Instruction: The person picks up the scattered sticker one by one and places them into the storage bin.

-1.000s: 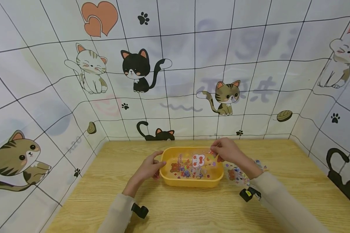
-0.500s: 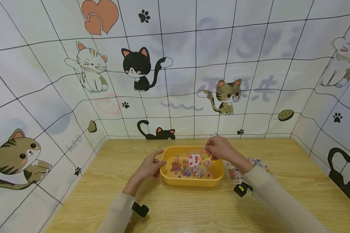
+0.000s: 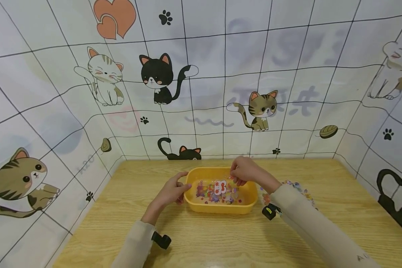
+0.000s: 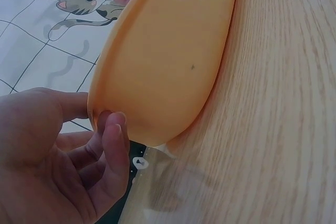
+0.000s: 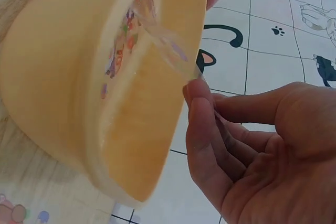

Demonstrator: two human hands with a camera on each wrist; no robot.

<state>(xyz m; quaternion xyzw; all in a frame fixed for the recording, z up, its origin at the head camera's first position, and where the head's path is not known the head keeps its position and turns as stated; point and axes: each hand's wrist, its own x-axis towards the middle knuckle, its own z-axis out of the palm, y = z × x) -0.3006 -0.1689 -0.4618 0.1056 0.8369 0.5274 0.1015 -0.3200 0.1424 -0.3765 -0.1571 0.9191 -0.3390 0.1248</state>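
A shallow yellow plastic tub [image 3: 221, 209] stands on the table with many small colourful stickers [image 3: 201, 191] inside. My left hand [image 3: 172, 191] grips its left rim; in the left wrist view, fingertips press the outer wall of the tub [image 4: 168, 51]. Over the tub's right part, my right hand [image 3: 246, 172] pinches a clear plastic sticker sheet [image 3: 220, 188], which carries a white rabbit print with a red bow. The right wrist view has the thin see-through sheet [image 5: 173, 45] slanting from thumb and finger down towards the tub's inside. Its lower end blends with the stickers.
To the right of the tub, more clear printed stickers [image 3: 298, 188] lie on the wooden table [image 3: 194, 238], partly hidden by the right forearm. A white wall covering with cartoon cats [image 3: 157, 78] rises behind the table and at both sides.
My right hand has moved left and slightly in over the tub, taking the rabbit-printed sheet with it and lowering it a little. The left hand keeps its grip on the rim.
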